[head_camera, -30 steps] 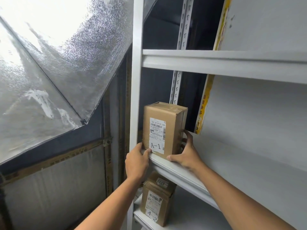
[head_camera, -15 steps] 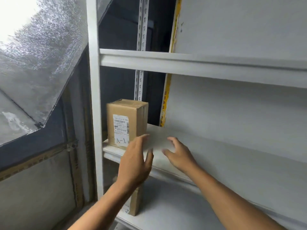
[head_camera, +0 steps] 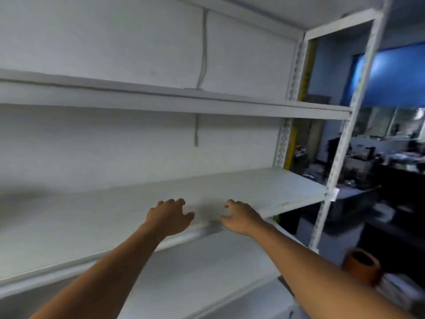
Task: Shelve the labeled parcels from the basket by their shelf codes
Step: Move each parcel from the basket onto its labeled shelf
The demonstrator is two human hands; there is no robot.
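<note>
My left hand (head_camera: 169, 217) and my right hand (head_camera: 241, 217) hover side by side over the front edge of the white middle shelf (head_camera: 253, 192). Both hold nothing, their fingers loosely curved. No parcel and no basket show in this view. The frame is motion-blurred.
A white upper shelf (head_camera: 207, 104) runs above, a lower shelf (head_camera: 195, 272) below. The rack's right post (head_camera: 345, 134) stands at the shelf end. An orange-brown round pot (head_camera: 362, 265) sits low at the right. Dark cluttered desks (head_camera: 391, 162) lie beyond the rack.
The view has swung right along the rack, so the A-1 box at the left end is out of frame. Both hands let go of it and now hover empty.
</note>
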